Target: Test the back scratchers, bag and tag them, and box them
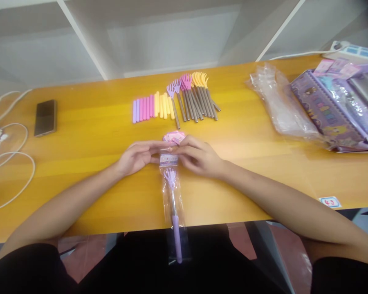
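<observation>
A clear plastic bag [180, 192] holds a purple back scratcher [176, 237]; its lower end reaches past the table's front edge. At the bag's top is a printed header card [168, 160]. My left hand [138, 157] is at the card's left side, fingers stretched out and apart. My right hand [199, 156] pinches at the top of the bag from the right; what lies between its fingertips is too small to name. Just beyond the fingertips lies a small pile of pink printed cards [173, 137].
Purple, pink and yellow handle tubes [146, 108] lie in a row beyond my hands, beside several scratcher heads on metal rods [199, 102]. A phone [46, 117] and white cables [30, 179] are left. Plastic bags [279, 102] and a printed box [322, 108] lie right.
</observation>
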{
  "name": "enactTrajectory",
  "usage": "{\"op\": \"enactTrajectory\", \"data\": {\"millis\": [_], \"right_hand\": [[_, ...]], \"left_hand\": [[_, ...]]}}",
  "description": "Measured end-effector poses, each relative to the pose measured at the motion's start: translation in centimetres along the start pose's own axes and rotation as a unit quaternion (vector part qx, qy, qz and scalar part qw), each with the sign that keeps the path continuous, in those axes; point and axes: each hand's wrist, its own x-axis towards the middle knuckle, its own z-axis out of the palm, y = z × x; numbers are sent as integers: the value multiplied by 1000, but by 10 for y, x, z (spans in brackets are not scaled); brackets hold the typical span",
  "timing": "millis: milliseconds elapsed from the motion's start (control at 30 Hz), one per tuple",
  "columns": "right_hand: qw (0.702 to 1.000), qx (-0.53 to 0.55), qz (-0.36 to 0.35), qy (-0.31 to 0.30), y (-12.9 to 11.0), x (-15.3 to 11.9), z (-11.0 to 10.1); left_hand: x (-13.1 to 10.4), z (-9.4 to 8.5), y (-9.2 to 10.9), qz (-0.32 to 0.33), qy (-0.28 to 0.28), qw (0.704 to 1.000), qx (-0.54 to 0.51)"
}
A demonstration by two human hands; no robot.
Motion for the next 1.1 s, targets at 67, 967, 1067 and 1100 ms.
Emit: {"op": "enactTrajectory", "data": {"millis": [67,967,1067,1100], "right_hand": [[1000,5,2,-6,0,0,-1],[996,36,-7,-79,0,2,-2],[996,31,-15,-83,-1,3,-2],[996,33,-11,-82,-1,3,-2]], "left_hand": [[0,1,0,-1,0,1000,-3],[0,-2,2,-19,-27,999,10],[-1,-3,1,-17,-27,999,22],[0,-3,0,-15,-25,999,23]]}}
